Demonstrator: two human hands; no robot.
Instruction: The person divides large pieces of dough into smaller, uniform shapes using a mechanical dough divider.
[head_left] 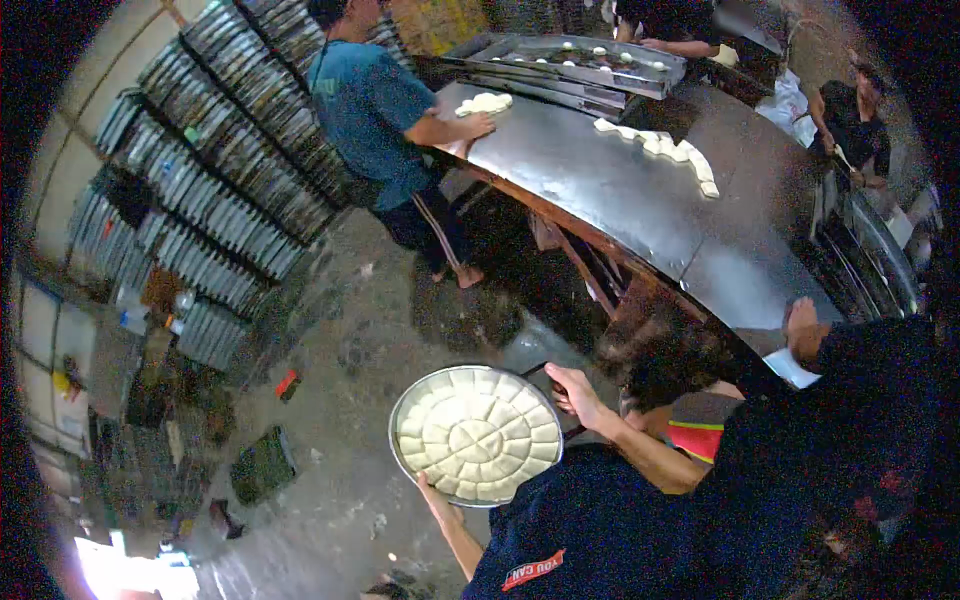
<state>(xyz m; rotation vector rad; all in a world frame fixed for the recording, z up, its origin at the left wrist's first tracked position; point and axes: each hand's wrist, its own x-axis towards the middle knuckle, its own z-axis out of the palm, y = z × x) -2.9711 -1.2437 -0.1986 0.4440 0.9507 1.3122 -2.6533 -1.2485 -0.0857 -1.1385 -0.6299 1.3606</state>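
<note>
A round metal pan [398, 460] is held out over the floor, tilted toward me. Pale dough [478, 435] fills it, cut into rings of blocks with wedges in the centre. My left hand [436, 492] grips the near lower rim, thumb at the edge and the other fingers hidden below. On the opposite side, my right hand [575, 394] is closed around a dark handle [541, 371] at the pan's edge.
A long metal table [600, 200] carries dough strips [665, 150] and stacked trays [640, 75]. A person in teal [370, 110] stands at it; another person's hand [803, 325] rests near its close end. Tray racks [200, 150] stand left; a red object [287, 384] lies on the floor.
</note>
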